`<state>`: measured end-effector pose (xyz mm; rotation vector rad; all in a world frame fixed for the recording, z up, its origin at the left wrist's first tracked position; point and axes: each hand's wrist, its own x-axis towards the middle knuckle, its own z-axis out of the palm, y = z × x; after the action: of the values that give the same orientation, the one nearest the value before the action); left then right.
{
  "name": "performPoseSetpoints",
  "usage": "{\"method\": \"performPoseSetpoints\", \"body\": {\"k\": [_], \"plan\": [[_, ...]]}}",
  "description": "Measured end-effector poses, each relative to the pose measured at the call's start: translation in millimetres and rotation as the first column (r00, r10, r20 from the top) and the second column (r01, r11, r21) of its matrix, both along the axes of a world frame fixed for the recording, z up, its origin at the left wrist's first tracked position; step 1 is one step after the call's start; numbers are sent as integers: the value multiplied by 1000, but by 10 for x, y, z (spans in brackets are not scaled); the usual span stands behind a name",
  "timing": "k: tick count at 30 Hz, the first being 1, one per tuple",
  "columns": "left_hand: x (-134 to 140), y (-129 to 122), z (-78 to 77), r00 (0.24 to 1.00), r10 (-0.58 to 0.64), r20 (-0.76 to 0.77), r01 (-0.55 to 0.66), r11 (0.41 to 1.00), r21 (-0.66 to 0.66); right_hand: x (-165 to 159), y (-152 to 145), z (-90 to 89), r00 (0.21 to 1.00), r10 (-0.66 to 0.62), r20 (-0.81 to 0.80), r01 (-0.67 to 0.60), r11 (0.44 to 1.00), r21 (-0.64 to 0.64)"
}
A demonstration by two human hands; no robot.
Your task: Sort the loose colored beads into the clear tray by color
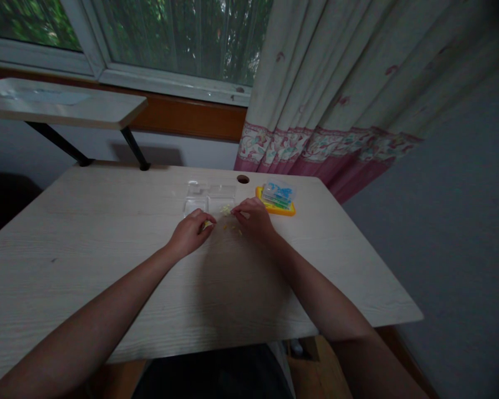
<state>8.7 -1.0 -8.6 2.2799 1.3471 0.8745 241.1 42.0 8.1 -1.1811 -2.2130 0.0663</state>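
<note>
My left hand is closed, with a small yellow piece showing between its thumb and fingers. It rests at the front edge of a clear plastic compartment tray. My right hand is pinched at the tray's front right corner; what its fingertips hold, if anything, is too small to make out. Beside those fingertips lies a cluster of tiny pale yellow pieces, which seems to be in the tray's right front compartment. A few loose yellow pieces are scattered on the table between my hands.
Right of the tray, a clear box with blue pieces sits on a yellow tray. Behind them is a round hole in the wooden table. A raised shelf stands at the back left, and a curtain hangs behind.
</note>
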Motion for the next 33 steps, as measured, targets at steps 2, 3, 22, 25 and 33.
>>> {"method": "performPoseSetpoints", "body": {"k": [2, 3, 22, 25, 33], "plan": [[-2, 4, -4, 1000, -6, -12, 6, 1000, 4, 47, -27, 79, 982, 132, 135, -125, 990, -59], [-4, 9, -8, 1000, -8, -14, 8, 1000, 5, 67, -41, 115, 962, 195, 193, -181, 980, -87], [-151, 30, 24, 990, -33, -135, 41, 997, 60, 120, -50, 146, 894, 284, 347, -274, 958, -79], [-141, 23, 30, 988, -42, -151, 52, 997, 63, 106, -57, 134, 896, 277, 346, -266, 961, -81], [-122, 13, 44, 985, -48, -164, 61, 995, 76, 35, -99, 108, 903, 243, 355, -244, 969, -42]]}}
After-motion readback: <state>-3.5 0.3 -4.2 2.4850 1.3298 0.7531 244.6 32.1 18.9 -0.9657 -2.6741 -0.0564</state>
